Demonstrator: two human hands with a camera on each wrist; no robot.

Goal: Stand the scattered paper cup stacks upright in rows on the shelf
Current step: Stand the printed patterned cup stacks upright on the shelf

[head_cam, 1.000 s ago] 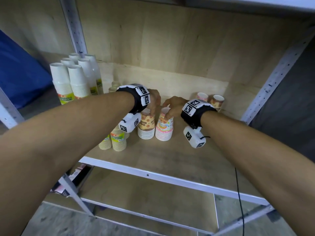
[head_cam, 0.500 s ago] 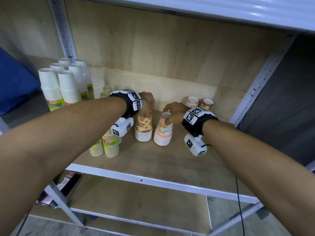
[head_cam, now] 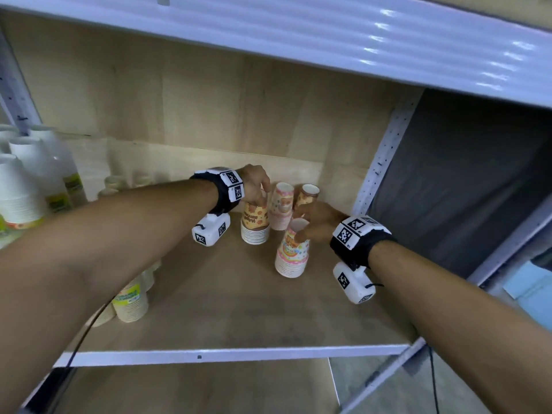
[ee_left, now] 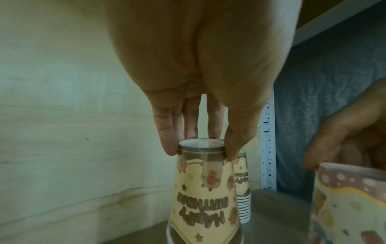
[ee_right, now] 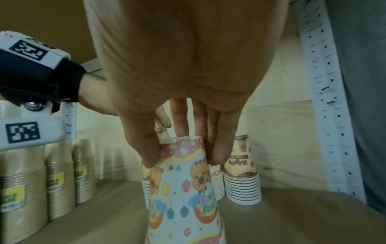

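Note:
My left hand (head_cam: 257, 189) pinches the top of a yellow-brown "Happy Birthday" cup stack (head_cam: 254, 224) (ee_left: 203, 194), which stands mouth-down on the wooden shelf (head_cam: 239, 309). My right hand (head_cam: 313, 224) pinches the top of a pink cartoon-print cup stack (head_cam: 292, 253) (ee_right: 183, 189), also mouth-down, a little nearer and to the right. Behind them, near the back right corner, stand another pink stack (head_cam: 282, 207) and another brown stack (head_cam: 307, 195) (ee_right: 242, 173). In both wrist views the fingertips clasp the rim of the top cup.
Beige cup stacks with yellow-green labels (head_cam: 133, 303) (ee_right: 60, 186) stand at the shelf's left front. Tall white cup stacks (head_cam: 21, 189) stand on the neighbouring bay at far left. A perforated white upright (head_cam: 385, 153) borders the right side; the upper shelf edge (head_cam: 298, 34) hangs overhead.
Both hands have carried their cup stacks back and to the right across the shelf, closer to the two stacks in the back right corner. The head view has tilted and come closer.

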